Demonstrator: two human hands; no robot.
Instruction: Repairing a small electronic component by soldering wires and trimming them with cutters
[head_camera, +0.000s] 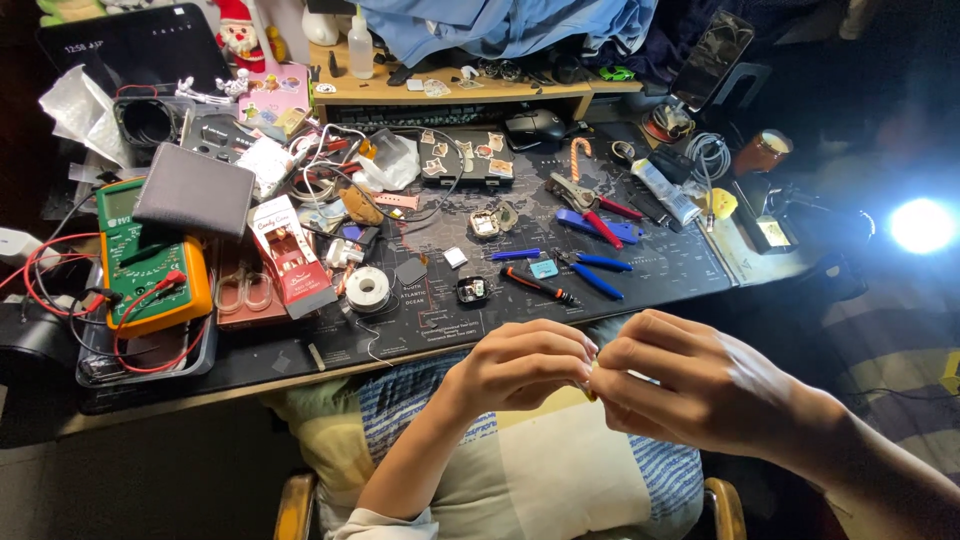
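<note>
Left hand (525, 365) and right hand (690, 385) meeting at 6 o'clock over lap, fingertips pinching small part (592, 392), barely visible. Step: fine fingertip handling. Next likely needing cutters (590, 270) at 12 o'clock.

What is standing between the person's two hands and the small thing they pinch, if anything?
Nothing visible. The left hand and right hand meet fingertip to fingertip in front of the desk edge, above the lap. Both touch a tiny yellowish piece directly; it is too small to identify.
</note>
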